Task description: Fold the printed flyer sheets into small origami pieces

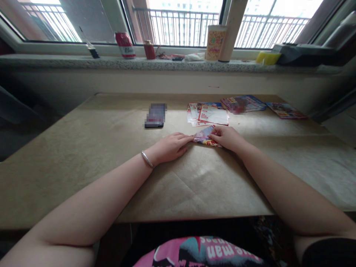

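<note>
A small folded piece of colourful printed paper [204, 135] lies on the brown paper-covered table [97, 148]. My left hand [169, 147], with a silver bangle on the wrist, rests palm down; its fingertips press the paper's left edge. My right hand [226, 136] lies over the paper's right side, fingers curled and pinching it against the table. Both hands touch the same piece.
A dark phone [155, 115] lies beyond my left hand. Loose printed leaflets [211, 114] and two stacks of them [243, 104] [286, 110] sit at the far right. The windowsill holds a red can [125, 45], a paper cup [215, 42], a red lighter and small clutter.
</note>
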The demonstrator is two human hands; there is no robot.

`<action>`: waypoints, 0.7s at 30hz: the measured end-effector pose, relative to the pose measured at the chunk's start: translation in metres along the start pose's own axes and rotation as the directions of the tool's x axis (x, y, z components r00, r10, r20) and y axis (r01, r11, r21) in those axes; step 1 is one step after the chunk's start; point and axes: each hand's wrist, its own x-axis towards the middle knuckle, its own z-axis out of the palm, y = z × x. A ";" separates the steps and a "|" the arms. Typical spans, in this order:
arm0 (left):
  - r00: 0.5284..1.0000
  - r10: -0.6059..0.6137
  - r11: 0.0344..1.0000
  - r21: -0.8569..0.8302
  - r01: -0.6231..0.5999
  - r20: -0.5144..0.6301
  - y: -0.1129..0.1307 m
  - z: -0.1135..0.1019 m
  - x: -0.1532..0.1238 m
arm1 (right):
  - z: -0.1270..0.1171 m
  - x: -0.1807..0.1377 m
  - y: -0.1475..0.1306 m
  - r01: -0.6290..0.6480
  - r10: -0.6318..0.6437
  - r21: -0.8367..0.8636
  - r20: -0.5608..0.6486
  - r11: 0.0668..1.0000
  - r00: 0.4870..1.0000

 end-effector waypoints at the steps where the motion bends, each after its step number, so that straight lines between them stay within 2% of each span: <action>1: 1.000 0.008 1.000 0.004 -0.008 -0.004 0.000 0.000 0.000 | 0.000 0.000 0.000 0.000 0.000 -0.007 0.012 1.000 1.000; 6: 1.000 0.005 1.000 0.022 -0.005 0.001 0.003 0.001 0.001 | -0.001 0.001 0.004 0.015 -0.012 -0.040 0.067 0.999 0.998; 9: 0.999 -0.011 1.000 0.008 0.011 0.037 0.005 0.001 0.001 | -0.003 -0.001 0.006 0.063 -0.057 -0.148 0.047 0.987 0.997; 11: 0.998 -0.012 1.000 -0.001 0.012 0.066 0.007 0.001 0.001 | -0.004 -0.003 0.004 0.150 -0.163 -0.276 -0.025 0.949 0.986; 14: 0.995 0.006 1.000 -0.002 -0.006 0.096 0.010 0.001 0.002 | -0.003 -0.007 -0.004 0.292 -0.348 -0.398 -0.073 0.869 0.935; 17: 0.993 0.029 1.000 -0.002 -0.029 0.117 0.012 0.001 0.003 | 0.003 -0.008 -0.013 0.362 -0.394 -0.349 -0.022 0.864 0.919; 21: 0.996 0.030 1.000 0.000 -0.030 0.088 0.012 0.001 0.003 | 0.013 -0.004 -0.014 0.323 -0.341 -0.263 -0.027 0.909 0.940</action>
